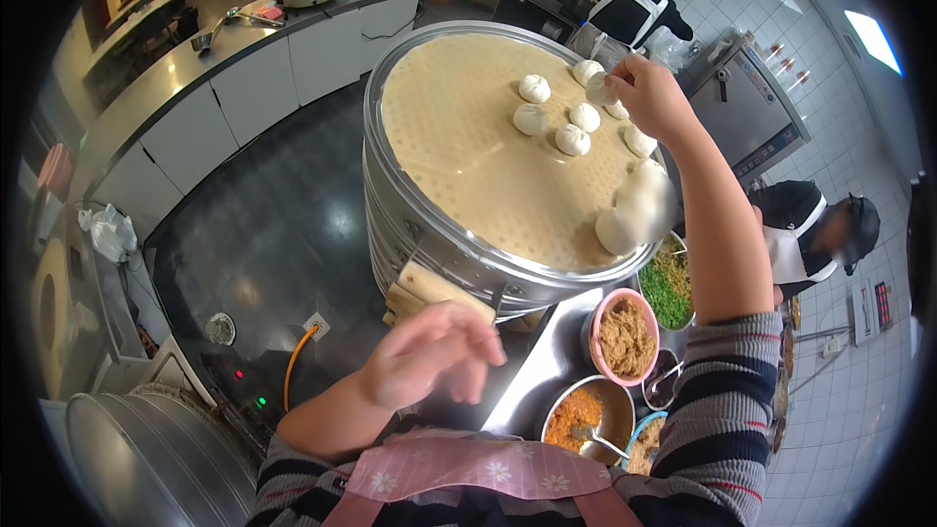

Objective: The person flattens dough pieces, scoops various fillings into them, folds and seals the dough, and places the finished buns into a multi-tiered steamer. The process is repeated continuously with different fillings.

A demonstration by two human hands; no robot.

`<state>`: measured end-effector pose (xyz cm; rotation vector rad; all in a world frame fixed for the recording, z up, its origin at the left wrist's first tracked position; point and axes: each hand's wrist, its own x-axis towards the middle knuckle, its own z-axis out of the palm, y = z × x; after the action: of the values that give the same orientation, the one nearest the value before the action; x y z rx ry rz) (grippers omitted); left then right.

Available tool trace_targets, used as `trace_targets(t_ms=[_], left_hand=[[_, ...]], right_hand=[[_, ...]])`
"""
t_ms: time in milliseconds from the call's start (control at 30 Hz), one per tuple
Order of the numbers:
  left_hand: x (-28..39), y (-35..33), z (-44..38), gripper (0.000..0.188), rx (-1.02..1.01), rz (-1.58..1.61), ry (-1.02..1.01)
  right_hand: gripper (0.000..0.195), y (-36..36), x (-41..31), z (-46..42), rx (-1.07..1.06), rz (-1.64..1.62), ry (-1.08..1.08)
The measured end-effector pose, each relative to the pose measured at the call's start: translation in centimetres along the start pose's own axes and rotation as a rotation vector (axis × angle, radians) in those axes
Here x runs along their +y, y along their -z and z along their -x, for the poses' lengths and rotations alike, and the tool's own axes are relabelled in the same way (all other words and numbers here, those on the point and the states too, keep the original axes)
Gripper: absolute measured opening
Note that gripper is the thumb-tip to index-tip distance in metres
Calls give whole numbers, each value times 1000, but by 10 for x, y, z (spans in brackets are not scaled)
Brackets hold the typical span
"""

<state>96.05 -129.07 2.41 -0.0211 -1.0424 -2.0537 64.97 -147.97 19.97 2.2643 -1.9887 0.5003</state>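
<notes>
A round metal steamer point(395, 205) stands before me, its top lined with a tan perforated mat point(468, 154). My right hand point(648, 91) pinches a pleated white bun point(600, 88) above the far right side of the mat. Several more buns sit nearby, among them a front bun point(572, 140) and a left bun point(534, 88). Along the right rim, part of the row of buns point(615, 230) is blurred. My left hand point(435, 355), smeared by motion, hovers in front of the steamer's wooden handle point(446, 291), with loosely bent fingers and nothing in them.
To my right are a pink bowl of filling point(627, 340), a metal bowl of orange filling point(585, 417) with a spoon, and a container of chopped greens point(667, 282). Stacked steamers point(157, 446) stand lower left. Two people in white aprons point(629, 7) point(798, 234) work beyond.
</notes>
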Motion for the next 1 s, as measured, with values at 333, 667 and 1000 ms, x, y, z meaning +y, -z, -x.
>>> trace_targets(t_ms=[333, 667, 1000], left_hand=[[5, 49, 69, 29, 284, 15, -53], [-17, 53, 59, 30, 306, 2, 93], [-28, 18, 47, 33, 241, -28, 218]], right_hand=[[17, -2, 8, -2, -265, -83, -162], [26, -78, 93, -11, -309, 194, -259], [24, -2, 96, 102, 152, 135, -55]])
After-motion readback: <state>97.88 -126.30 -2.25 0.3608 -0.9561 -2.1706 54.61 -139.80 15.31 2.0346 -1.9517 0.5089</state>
